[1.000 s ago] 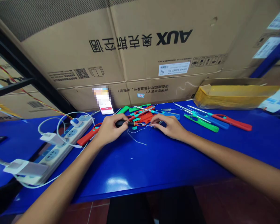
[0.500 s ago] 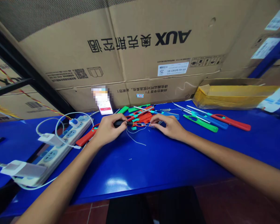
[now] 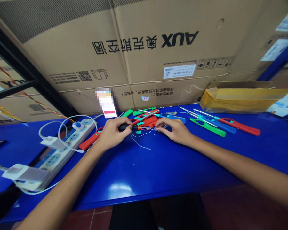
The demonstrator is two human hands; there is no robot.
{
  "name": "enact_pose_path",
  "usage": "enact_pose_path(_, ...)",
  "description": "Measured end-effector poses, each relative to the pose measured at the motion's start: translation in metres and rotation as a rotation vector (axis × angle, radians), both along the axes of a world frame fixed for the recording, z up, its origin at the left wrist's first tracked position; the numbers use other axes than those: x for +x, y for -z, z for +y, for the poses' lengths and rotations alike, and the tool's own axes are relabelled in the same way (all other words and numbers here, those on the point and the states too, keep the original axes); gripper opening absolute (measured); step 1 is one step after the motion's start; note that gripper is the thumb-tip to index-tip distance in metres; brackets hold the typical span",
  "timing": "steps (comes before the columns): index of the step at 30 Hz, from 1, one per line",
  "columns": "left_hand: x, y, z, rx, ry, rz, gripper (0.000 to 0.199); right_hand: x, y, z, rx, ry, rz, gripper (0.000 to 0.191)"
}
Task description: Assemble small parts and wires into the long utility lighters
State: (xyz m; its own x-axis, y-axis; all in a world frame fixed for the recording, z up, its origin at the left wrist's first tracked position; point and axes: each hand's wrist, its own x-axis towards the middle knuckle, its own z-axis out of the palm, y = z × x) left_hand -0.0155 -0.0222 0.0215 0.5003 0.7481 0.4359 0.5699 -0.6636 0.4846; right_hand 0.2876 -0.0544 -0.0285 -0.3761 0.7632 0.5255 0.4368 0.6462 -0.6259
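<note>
My left hand (image 3: 115,131) is wrapped round a black-handled tool (image 3: 124,127), whose front end points right over a pile of red lighter parts (image 3: 149,122). My right hand (image 3: 174,130) pinches something small and thin at the right side of the pile, close to the tool's end; I cannot make out what it is. A thin white wire (image 3: 141,146) curls on the blue table below the tool. A small green piece (image 3: 138,132) lies beside the wire. Several blue, green and red long lighters (image 3: 240,126) lie to the right.
A white power strip (image 3: 62,153) with plugs and cables runs along the left. A lit phone (image 3: 109,110) leans against a large cardboard box (image 3: 144,70). At the back right is an open yellow-taped box (image 3: 242,100). A red lighter (image 3: 91,139) lies beside my left wrist.
The whole view has shifted very slightly. Both hands keep the same hold, and nothing else has visibly moved.
</note>
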Motion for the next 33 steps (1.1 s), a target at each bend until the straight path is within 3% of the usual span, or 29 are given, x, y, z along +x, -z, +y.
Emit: enact_pose_path(33, 0.0001, 0.0002, 0.0009, -0.008, 0.001, 0.010, 0.022, 0.0010, 0.0005, 0.0007, 0.001, 0.000, -0.025, 0.010)
